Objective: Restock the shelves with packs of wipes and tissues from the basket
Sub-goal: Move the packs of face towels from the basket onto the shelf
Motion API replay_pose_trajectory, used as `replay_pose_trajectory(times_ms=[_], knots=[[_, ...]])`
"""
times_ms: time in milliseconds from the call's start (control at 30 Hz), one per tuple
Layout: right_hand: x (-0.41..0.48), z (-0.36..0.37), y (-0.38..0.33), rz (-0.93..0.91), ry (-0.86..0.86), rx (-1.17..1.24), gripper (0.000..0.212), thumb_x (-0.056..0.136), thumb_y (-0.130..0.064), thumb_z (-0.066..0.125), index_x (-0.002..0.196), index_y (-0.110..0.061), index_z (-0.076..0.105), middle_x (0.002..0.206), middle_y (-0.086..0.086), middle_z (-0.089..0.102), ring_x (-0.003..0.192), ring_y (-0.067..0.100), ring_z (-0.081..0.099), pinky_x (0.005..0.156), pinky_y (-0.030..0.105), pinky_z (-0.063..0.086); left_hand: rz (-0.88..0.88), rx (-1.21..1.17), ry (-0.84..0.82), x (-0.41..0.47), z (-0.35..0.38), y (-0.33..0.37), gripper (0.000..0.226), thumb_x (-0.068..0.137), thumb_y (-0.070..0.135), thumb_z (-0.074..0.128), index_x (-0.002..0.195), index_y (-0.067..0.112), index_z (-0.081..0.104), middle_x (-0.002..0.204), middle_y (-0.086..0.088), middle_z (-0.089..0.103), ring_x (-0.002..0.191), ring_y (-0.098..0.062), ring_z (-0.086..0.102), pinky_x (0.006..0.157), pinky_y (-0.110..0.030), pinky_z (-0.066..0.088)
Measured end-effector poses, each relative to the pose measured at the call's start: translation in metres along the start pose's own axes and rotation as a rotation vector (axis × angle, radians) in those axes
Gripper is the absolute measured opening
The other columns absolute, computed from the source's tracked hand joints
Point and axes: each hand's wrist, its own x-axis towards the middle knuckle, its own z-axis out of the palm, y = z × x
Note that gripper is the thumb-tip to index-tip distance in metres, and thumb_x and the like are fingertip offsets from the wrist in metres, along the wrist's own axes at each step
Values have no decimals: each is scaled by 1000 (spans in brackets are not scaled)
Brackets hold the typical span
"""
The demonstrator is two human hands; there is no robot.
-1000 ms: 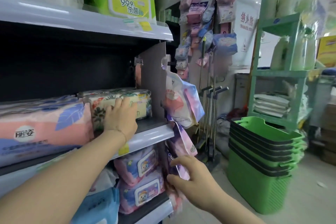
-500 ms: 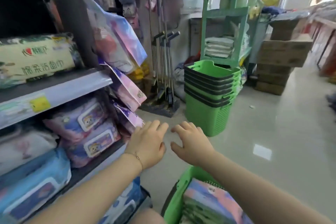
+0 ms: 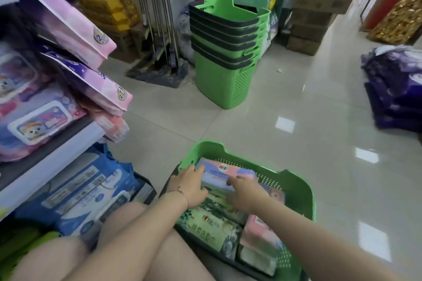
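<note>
Basket [image 3: 296,186], on the floor. Near end: green pack [image 3: 205,229]. Far end: pink-and-blue tissue pack [image 3: 225,172]. My left hand [image 3: 190,188] is on its left end and my right hand [image 3: 247,195] on its near edge, fingers straight, unclamped. Probably light, soft, with slippery film; I'd grip both ends.

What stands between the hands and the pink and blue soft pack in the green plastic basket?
Nothing visible: the left hand and right hand both touch the pink and blue soft pack in the green plastic basket.
</note>
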Motion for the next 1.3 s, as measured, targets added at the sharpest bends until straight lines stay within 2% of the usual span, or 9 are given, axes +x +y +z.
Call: replay_pose_trajectory(times_ms=[133,333,467,600,733,867,967,1167,1300], knots=[[-2,47,-6,-34,-133,-17,32,88,-25,49,116,-9,53,115,12,59,105,32,58,77,34,46,-32,-47,-59,4,21,-2,51,89,34,50,136,25,34,140,2,39,112,-23,52,89,-35,46],[8,97,-15,7,-342,-187,45,90,-24,50,131,-7,42,129,16,50,115,34,52,88,40,46,-21,-10,-145,15,31,-16,38,89,29,48,126,21,42,135,0,45,106,-24,55,80,-34,48],[19,122,-19,96,-322,-234,56,88,-20,52,138,-5,32,139,19,36,126,40,38,101,49,40,-3,11,-177,23,36,-20,34,90,28,47,122,18,43,131,-2,47,101,-25,56,78,-34,49],[29,139,-29,229,-315,-235,59,87,-21,53,136,-11,23,138,22,33,127,43,32,99,57,33,12,-23,-180,32,39,-17,29,89,28,47,117,18,45,122,-4,50,93,-23,54,81,-38,49],[35,148,-26,263,-318,-243,61,85,-17,55,135,-14,20,136,27,35,123,44,37,99,55,33,18,-29,-173,35,40,-17,28,90,29,47,116,18,44,122,-4,49,87,-22,49,77,-34,45],[35,141,-17,150,-283,-224,67,76,-23,66,129,-16,25,125,24,45,114,42,45,100,53,36,-5,-69,-163,38,41,-23,30,90,28,47,118,18,44,124,-3,49,90,-23,53,75,-33,46],[34,131,-17,90,-233,-240,64,76,-25,65,127,-15,28,116,19,52,109,38,48,99,50,38,-28,-134,-164,38,40,-25,40,90,29,48,129,20,41,132,-2,45,100,-23,55,83,-36,50],[37,81,-39,-1,-222,-267,62,72,-34,70,123,-16,38,88,3,55,82,25,51,78,35,44,-37,-169,-138,28,35,-26,48,90,27,48,136,24,36,134,-1,43,107,-23,54,87,-35,49],[32,23,-54,-28,-237,-236,67,65,-49,76,118,-21,47,92,-1,59,85,23,54,75,32,39,-57,-115,-112,19,21,-35,41,89,29,50,129,23,41,132,-4,43,115,-27,51,91,-36,44]])
